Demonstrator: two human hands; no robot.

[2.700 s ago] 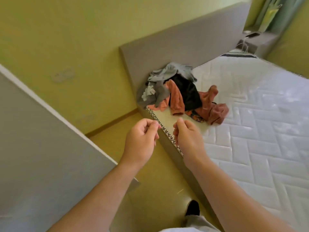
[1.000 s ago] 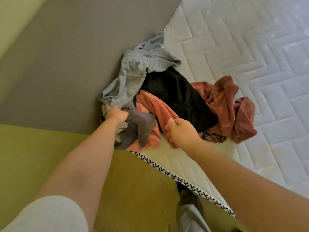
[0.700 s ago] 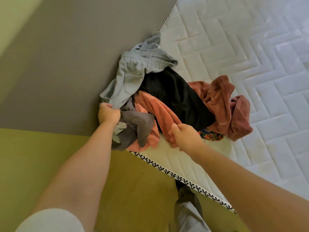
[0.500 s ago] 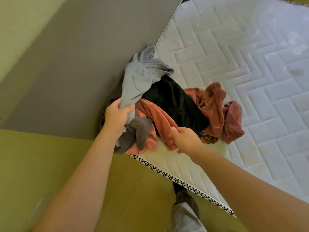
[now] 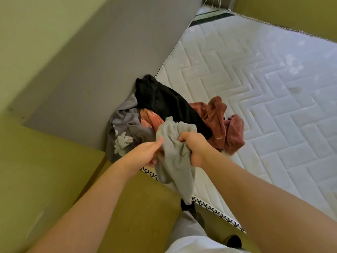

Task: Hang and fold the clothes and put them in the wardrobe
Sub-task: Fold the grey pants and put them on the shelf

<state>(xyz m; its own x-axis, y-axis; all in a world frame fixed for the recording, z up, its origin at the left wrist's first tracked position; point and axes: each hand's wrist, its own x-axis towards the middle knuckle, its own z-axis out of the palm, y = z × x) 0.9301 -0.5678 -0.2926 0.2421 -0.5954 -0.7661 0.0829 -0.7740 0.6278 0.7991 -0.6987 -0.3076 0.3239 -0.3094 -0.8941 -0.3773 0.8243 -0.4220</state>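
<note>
**Item:** light grey garment (image 5: 175,152), bunched; kind not told while crumpled. Held just above the near corner of the mattress (image 5: 255,88), lower end hanging past the patterned edge toward the floor (image 5: 136,207).

**Hold:** both hands close together on the cloth. Right hand (image 5: 193,145) clamped round a fistful of the upper part. Left hand (image 5: 145,154) pinching the fabric beside it, thumb on top, fingers beneath and partly hidden.

**Handling, as judged:**
- Find a waistband, hem or collar first.
- Run the hands apart along that one edge, then shake out until flat.
- Keep the trailing end off the floor.
- Use the bare quilted area to the right for laying out and folding.

**Adjacent:** remaining pile in the corner against the grey headboard (image 5: 91,70):
- black garment (image 5: 164,101) on top
- salmon garment (image 5: 151,119) beneath it
- rust-red garment (image 5: 224,125) to the right
- dark grey printed garment (image 5: 124,132) at the left, drooping over the edge

Wardrobe not in view.
</note>
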